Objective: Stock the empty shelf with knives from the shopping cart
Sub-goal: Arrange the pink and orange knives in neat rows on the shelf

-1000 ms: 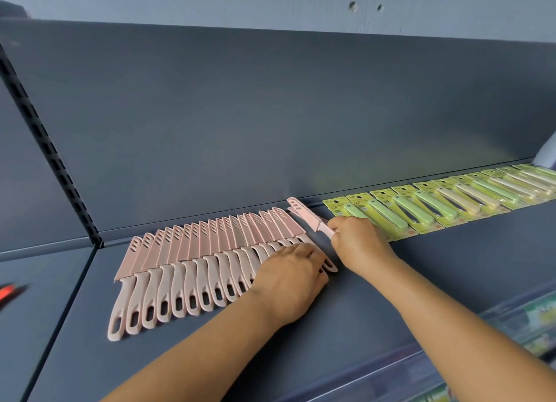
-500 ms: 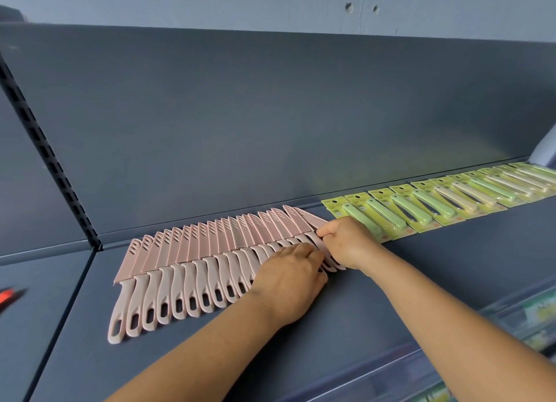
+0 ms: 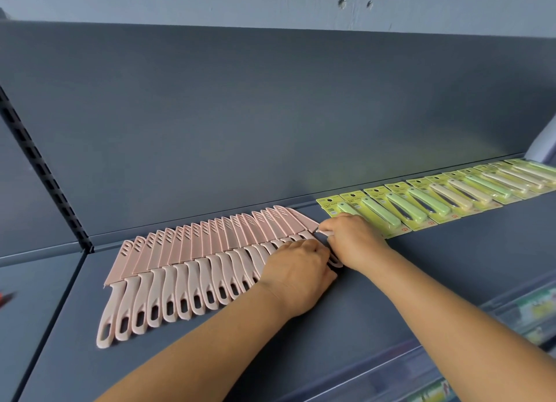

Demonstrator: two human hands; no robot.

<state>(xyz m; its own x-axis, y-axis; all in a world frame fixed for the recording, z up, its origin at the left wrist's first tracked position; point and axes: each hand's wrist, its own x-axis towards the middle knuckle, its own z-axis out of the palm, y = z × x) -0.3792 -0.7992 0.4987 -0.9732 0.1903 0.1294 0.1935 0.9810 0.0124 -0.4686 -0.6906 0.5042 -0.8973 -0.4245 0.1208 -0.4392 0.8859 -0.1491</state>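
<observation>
Two rows already lie on the shelf (image 3: 436, 269): pink knives (image 3: 192, 257) fanned from 9 o'clock toward the centre, and green carded knives (image 3: 421, 203) running off toward 2 o'clock. We are seating the last pink knife (image 3: 301, 221) at the right end of the fan, just beside the first green card. Our right hand (image 3: 355, 239) has its fingers curled over that knife where blade guard meets handle — whether it pinches or only presses we cannot tell. Our left hand (image 3: 298, 266) rests flat, fingers fairly straight, on the neighbouring handles, right beside the right hand.

To do this well, we keep the left hand pinning the fan (it looks likely to slide if nudged), match the new knife's slant and overlap to its neighbours, and line its handle end with theirs — without riding over the green card's edge. The shopping cart is out of view.
</observation>
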